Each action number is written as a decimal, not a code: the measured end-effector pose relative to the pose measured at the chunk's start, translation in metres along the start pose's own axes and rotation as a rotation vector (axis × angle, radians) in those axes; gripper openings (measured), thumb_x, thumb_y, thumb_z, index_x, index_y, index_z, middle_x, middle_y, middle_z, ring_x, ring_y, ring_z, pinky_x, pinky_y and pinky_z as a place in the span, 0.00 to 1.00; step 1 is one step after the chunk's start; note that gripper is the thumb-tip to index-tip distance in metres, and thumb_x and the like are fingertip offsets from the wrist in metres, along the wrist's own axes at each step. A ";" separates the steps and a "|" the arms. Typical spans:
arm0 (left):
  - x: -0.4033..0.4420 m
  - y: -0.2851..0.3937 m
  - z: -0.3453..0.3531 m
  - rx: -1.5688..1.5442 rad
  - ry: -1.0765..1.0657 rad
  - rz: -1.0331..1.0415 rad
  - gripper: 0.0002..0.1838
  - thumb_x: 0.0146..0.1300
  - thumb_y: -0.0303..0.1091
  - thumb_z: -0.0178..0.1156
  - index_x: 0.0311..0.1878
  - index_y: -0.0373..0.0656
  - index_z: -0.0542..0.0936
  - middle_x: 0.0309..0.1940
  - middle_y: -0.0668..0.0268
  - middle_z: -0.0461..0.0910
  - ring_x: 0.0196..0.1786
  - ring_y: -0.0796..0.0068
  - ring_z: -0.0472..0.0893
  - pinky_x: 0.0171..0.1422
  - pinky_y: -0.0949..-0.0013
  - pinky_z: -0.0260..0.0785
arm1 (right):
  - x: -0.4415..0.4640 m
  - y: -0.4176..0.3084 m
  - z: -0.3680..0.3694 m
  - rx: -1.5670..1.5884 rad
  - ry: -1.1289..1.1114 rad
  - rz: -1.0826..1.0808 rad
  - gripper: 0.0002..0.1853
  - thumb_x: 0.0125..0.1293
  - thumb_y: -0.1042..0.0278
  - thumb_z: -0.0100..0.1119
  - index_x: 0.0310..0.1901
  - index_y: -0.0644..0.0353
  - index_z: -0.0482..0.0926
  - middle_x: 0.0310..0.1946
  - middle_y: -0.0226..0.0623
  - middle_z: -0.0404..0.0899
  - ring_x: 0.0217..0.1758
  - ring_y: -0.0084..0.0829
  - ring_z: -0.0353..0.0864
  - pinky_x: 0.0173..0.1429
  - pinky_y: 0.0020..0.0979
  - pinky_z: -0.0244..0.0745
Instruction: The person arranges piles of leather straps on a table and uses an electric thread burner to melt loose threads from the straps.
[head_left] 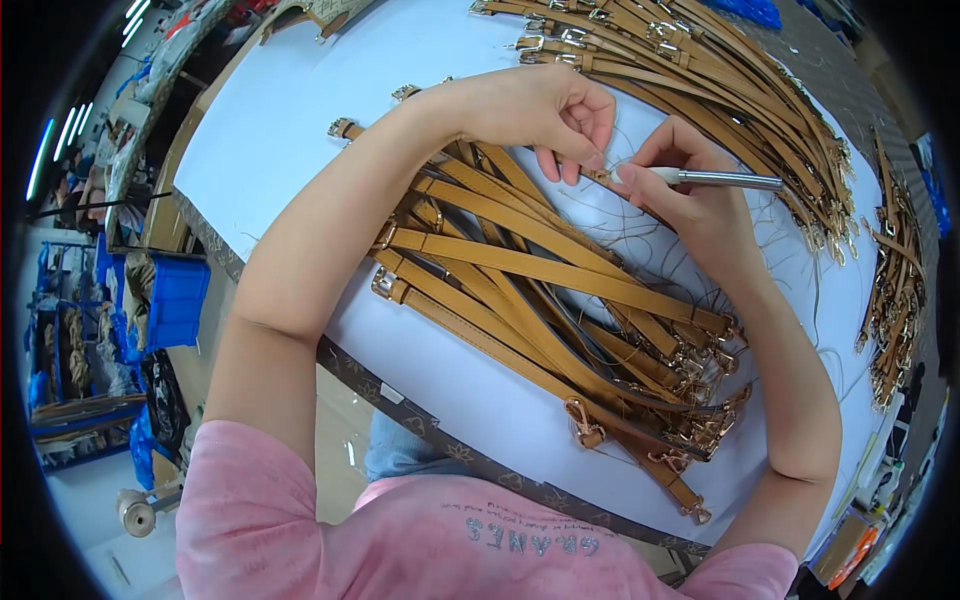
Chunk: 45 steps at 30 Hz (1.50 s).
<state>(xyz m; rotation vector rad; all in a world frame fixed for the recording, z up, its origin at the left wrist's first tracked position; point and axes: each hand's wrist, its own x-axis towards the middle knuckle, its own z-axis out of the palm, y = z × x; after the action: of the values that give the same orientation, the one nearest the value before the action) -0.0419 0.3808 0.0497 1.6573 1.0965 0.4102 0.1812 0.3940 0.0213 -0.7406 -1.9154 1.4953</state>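
My left hand (565, 115) is closed, thumb and fingers pinching a tan leather strap (598, 175) over the far middle of the table. Close by, my right hand (700, 190) grips a slim pen-like tool (730, 179) with a silver handle. Its tip end points at the strap beside my left thumb; the exact tip is too small to make out. Thin loose threads (640, 235) trail below both hands. Nearer to me lies a crossed pile of tan straps (520, 262) with metal buckles and clasps, partly under my left forearm.
A second bundle of buckled straps (690, 60) lies at the far right. More straps with metal hardware (895, 280) hang or lie along the right edge. White sheeting covers the table (290, 170). A blue crate (178, 300) stands off to the left.
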 end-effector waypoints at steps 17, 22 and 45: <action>0.001 -0.001 -0.001 -0.022 -0.004 -0.010 0.06 0.63 0.29 0.62 0.35 0.38 0.77 0.30 0.66 0.82 0.35 0.77 0.84 0.37 0.75 0.78 | 0.000 -0.003 0.000 -0.003 0.001 0.028 0.09 0.61 0.70 0.64 0.32 0.61 0.73 0.24 0.28 0.77 0.28 0.14 0.71 0.31 0.18 0.63; 0.002 -0.002 -0.002 -0.030 -0.008 -0.015 0.06 0.63 0.28 0.62 0.35 0.38 0.76 0.29 0.66 0.82 0.34 0.77 0.84 0.37 0.76 0.78 | 0.000 -0.002 0.001 0.007 0.007 0.017 0.08 0.62 0.71 0.64 0.32 0.61 0.73 0.24 0.27 0.77 0.28 0.13 0.71 0.31 0.18 0.63; -0.028 0.014 -0.046 0.222 0.043 0.089 0.04 0.55 0.25 0.61 0.31 0.37 0.75 0.26 0.65 0.81 0.30 0.75 0.83 0.36 0.75 0.77 | 0.001 -0.004 -0.007 0.285 0.102 -0.098 0.03 0.67 0.75 0.59 0.36 0.62 0.74 0.29 0.30 0.76 0.32 0.16 0.75 0.43 0.26 0.81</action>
<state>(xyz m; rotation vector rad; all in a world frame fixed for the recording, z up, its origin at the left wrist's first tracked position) -0.0834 0.3844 0.0862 1.9057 1.1358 0.3938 0.1856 0.3987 0.0269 -0.5737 -1.5958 1.5937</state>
